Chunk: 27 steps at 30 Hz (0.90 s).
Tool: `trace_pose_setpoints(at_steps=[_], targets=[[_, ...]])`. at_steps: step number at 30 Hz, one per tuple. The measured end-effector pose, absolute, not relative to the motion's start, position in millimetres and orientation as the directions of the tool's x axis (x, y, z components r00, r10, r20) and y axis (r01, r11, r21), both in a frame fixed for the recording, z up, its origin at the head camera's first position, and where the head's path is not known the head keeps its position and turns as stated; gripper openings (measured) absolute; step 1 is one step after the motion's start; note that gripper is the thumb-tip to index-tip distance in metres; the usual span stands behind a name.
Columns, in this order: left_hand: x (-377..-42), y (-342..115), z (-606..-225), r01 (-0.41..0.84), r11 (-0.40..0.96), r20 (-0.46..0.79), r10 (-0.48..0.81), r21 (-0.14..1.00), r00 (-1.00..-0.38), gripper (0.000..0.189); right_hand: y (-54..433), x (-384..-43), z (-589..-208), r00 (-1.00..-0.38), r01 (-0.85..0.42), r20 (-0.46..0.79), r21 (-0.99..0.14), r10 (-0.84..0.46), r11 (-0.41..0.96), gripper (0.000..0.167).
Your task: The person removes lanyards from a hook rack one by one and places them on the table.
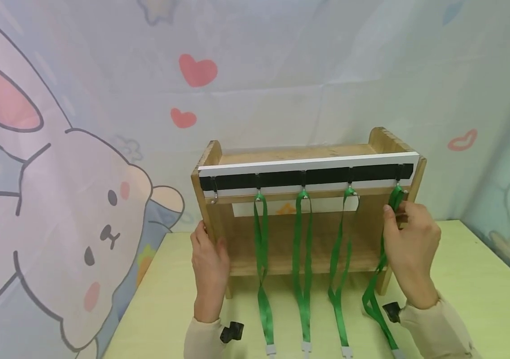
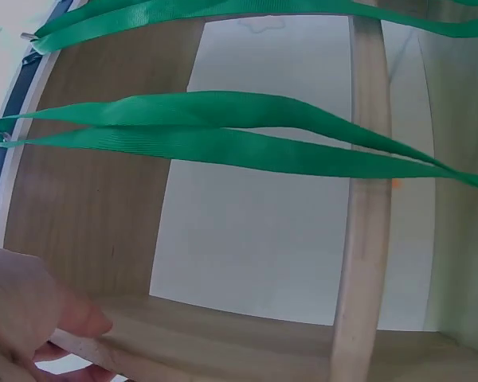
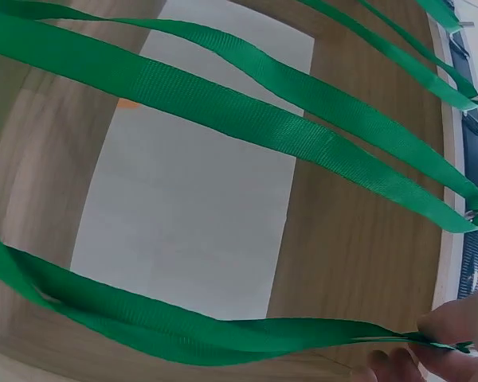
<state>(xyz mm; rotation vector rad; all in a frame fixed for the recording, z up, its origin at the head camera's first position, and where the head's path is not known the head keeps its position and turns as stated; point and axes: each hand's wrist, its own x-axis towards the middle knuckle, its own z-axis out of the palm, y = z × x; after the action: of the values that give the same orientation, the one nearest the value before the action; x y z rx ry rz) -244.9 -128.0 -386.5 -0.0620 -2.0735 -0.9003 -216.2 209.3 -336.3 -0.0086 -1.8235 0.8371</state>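
Note:
A wooden rack [image 1: 300, 149] stands on the yellow-green table [image 1: 475, 289], with a black hook rail [image 1: 309, 177] across its front. Several green lanyards hang from the hooks. My right hand [image 1: 409, 239] pinches the rightmost lanyard [image 1: 374, 294] just below its hook; in the right wrist view my fingertips [image 3: 442, 350] hold that strap's top [image 3: 223, 330]. My left hand [image 1: 210, 259] grips the rack's left side post [image 1: 205, 209]; in the left wrist view the fingers [image 2: 40, 318] rest on the wooden edge [image 2: 183, 350]. The leftmost hook [image 1: 214, 195] is bare.
A cartoon rabbit and heart printed cloth [image 1: 80, 199] covers the wall behind and to the left. The other green lanyards [image 1: 261, 279] trail down onto the table toward me, their white clips [image 1: 306, 346] near the front edge. Black wrist camera mounts [image 1: 232, 331] sit at my sleeves.

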Motion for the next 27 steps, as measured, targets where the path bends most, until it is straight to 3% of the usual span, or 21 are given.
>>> trace_pose_setpoints(at_steps=[10, 15, 21, 27], targets=[[-245, -132, -388, 0.371, 0.73, 0.731, -0.253, 0.574, -0.634, 0.046, 211, -210, -334, -0.374, -0.392, 0.833, -0.541, 0.409, 0.744, 0.016], [-244, -130, -388, 0.369, 0.729, 0.726, -0.25, 0.577, -0.641, 0.047, 217, -203, -331, -0.39, -0.438, 0.802, -0.593, 0.452, 0.675, 0.015], [-244, -129, -388, 0.35, 0.736, 0.715, -0.253, 0.579, -0.652, 0.048, 225, -191, -334, -0.49, -0.468, 0.746, -0.662, 0.452, 0.586, 0.012], [-246, -131, -389, 0.353, 0.733, 0.712, -0.25, 0.582, -0.656, 0.048, 231, -183, -337, -0.644, -0.494, 0.624, -0.781, 0.443, 0.381, 0.016]])
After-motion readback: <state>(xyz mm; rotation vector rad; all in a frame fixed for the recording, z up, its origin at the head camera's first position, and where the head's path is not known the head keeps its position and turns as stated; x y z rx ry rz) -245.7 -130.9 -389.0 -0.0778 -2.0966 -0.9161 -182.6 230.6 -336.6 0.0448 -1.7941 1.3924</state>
